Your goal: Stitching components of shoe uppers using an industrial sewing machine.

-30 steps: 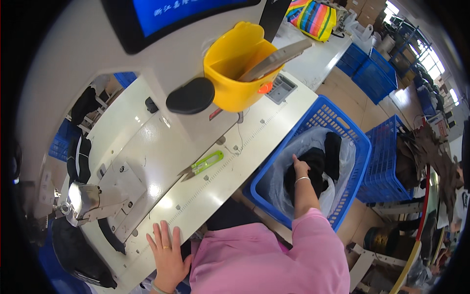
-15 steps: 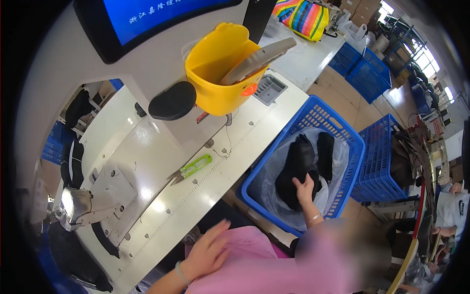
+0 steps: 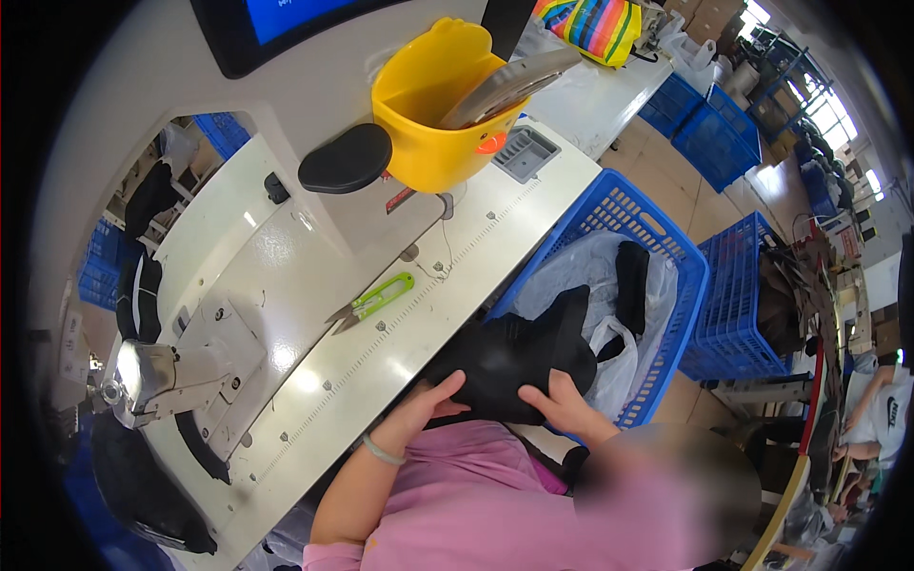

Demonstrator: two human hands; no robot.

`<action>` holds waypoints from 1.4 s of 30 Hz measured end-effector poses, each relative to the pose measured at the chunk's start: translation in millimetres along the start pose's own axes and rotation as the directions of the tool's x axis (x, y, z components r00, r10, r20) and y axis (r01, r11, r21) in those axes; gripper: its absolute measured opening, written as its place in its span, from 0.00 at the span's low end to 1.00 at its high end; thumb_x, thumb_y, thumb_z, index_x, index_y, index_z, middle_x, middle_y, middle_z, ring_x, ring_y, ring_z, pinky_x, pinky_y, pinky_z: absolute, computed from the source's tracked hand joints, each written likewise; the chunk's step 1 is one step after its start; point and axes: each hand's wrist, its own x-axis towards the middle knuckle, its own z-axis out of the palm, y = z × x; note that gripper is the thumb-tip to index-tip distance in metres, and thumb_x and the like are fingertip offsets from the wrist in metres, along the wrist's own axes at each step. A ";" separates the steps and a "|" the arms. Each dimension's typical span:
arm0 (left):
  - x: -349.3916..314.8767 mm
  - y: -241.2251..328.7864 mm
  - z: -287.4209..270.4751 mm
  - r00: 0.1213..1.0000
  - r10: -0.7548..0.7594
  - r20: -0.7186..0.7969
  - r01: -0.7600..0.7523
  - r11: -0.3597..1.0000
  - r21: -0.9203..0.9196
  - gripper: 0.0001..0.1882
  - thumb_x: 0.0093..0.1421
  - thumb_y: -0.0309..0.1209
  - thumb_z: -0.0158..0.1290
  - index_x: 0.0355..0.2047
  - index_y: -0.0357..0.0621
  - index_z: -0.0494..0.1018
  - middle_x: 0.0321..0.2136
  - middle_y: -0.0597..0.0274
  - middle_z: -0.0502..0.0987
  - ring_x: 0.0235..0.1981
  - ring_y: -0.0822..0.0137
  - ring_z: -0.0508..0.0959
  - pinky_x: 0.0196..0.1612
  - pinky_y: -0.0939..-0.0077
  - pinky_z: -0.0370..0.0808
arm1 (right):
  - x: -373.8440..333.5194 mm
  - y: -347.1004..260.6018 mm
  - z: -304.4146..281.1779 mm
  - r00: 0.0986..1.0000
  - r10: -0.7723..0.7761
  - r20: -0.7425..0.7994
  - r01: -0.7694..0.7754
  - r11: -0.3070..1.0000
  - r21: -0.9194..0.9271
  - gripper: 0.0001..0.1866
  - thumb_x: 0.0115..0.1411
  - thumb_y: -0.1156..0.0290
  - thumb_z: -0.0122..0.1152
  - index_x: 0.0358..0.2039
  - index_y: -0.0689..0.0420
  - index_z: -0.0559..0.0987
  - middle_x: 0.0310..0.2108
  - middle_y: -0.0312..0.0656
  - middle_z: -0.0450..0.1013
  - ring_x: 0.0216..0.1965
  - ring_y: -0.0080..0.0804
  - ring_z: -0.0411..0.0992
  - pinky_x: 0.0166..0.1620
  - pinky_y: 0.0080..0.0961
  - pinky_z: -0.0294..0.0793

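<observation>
Left hand [image 3: 419, 411] and right hand [image 3: 571, 407] both gripping black fabric piece [image 3: 505, 357], thumbs on top. It overlaps blue basket [image 3: 701, 285]'s table-side edge; long axis slants lower-left to upper-right, flap pointing upper-right.

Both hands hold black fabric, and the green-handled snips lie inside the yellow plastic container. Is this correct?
No: in the head view, the snips lie on the white tabletop, not inside the container. The left hand and right hand hold the fabric.
</observation>
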 end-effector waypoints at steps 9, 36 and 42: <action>-13.0 -36.1 -13.0 0.995 0.044 0.091 -0.015 0.953 -0.304 0.19 0.64 0.37 0.55 0.50 0.39 0.73 0.45 0.61 0.78 0.45 0.71 0.78 0.45 0.71 0.76 | -10.8 -9.6 9.3 0.973 0.192 -0.131 -0.157 0.958 0.241 0.18 0.65 0.64 0.56 0.48 0.66 0.74 0.37 0.56 0.76 0.39 0.52 0.75 0.45 0.31 0.74; -10.0 -23.9 58.6 0.837 0.540 0.095 -0.526 0.742 0.416 0.33 0.46 0.30 0.69 0.52 0.34 0.67 0.46 0.48 0.75 0.45 0.55 0.78 0.50 0.66 0.74 | -20.3 -31.7 -14.6 0.869 0.310 -0.386 -0.060 0.839 0.540 0.21 0.60 0.66 0.64 0.49 0.67 0.76 0.47 0.39 0.75 0.48 0.26 0.71 0.53 0.25 0.69; -24.0 66.3 107.5 0.303 0.797 0.523 -0.807 -0.078 0.586 0.23 0.45 0.22 0.55 0.46 0.37 0.70 0.48 0.51 0.73 0.48 0.52 0.74 0.46 0.67 0.75 | 6.2 -96.5 -43.6 0.818 -0.097 -0.567 0.567 0.303 0.766 0.26 0.64 0.63 0.54 0.59 0.63 0.69 0.55 0.43 0.71 0.54 0.37 0.71 0.60 0.34 0.68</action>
